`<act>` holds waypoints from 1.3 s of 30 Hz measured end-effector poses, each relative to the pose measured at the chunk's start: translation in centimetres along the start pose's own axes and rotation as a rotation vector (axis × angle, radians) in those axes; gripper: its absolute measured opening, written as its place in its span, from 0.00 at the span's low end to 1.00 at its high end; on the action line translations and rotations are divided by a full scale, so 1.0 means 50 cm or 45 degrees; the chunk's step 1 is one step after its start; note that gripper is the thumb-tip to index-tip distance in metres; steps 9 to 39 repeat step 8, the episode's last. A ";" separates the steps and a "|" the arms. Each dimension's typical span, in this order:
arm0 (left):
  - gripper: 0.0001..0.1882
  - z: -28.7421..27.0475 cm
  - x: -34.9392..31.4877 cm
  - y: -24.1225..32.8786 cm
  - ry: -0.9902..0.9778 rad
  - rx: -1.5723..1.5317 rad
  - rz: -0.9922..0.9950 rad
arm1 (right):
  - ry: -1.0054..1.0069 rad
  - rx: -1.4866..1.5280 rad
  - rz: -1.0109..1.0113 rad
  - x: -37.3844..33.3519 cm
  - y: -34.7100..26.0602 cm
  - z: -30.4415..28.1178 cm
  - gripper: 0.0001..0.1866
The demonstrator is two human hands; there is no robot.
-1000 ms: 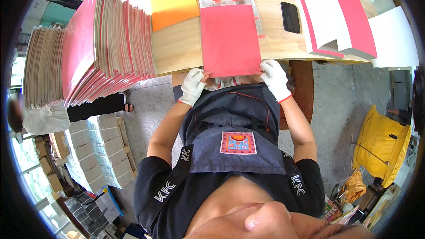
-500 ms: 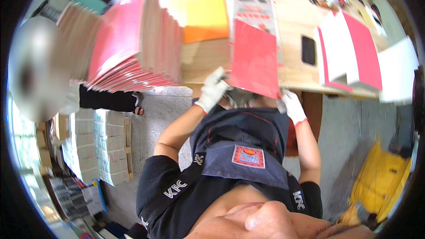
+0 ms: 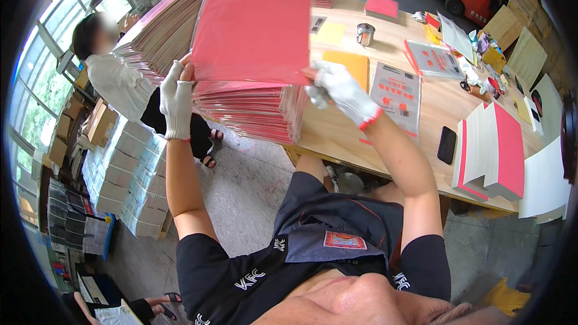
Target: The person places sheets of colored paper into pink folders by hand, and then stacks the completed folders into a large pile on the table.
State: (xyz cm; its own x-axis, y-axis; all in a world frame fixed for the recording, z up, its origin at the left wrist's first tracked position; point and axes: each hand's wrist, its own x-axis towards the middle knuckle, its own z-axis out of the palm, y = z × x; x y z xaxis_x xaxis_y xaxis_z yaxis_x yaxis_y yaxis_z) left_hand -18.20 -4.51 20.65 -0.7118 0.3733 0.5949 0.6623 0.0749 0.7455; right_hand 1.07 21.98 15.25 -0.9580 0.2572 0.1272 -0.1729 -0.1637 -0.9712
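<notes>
My left hand, in a white glove with bare fingertips, grips the lower left corner of a red film-wrapped book. The opposite lower corner is pinched in my right hand, gloved the same way. The book is raised over the tall stack of similar red books at the table's left end; whether it touches the stack's top is hard to see. To the right of my right hand lies a clear plastic sleeve with red print. An orange-yellow pad sits just beyond that hand.
Thick white blocks with red covers stand at the table's right, beside a black phone. A metal tin is farther back. Another tall stack is at far left, where a person in white stands.
Both hands have carried the red book up and left, from the table's front edge to over the left stack. My view has swung, showing more of the room.
</notes>
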 end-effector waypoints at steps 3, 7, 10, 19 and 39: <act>0.20 -0.022 0.007 -0.069 -0.167 0.493 -0.105 | -0.029 -0.166 0.184 0.052 0.025 0.037 0.13; 0.30 -0.010 -0.041 -0.184 0.084 0.269 0.092 | -0.056 -0.026 0.205 0.031 0.053 0.024 0.12; 0.32 0.017 -0.052 -0.192 0.268 0.108 0.271 | -0.005 -0.014 0.215 0.020 0.063 0.010 0.12; 0.32 0.017 -0.052 -0.192 0.268 0.108 0.271 | -0.005 -0.014 0.215 0.020 0.063 0.010 0.12; 0.32 0.017 -0.052 -0.192 0.268 0.108 0.271 | -0.005 -0.014 0.215 0.020 0.063 0.010 0.12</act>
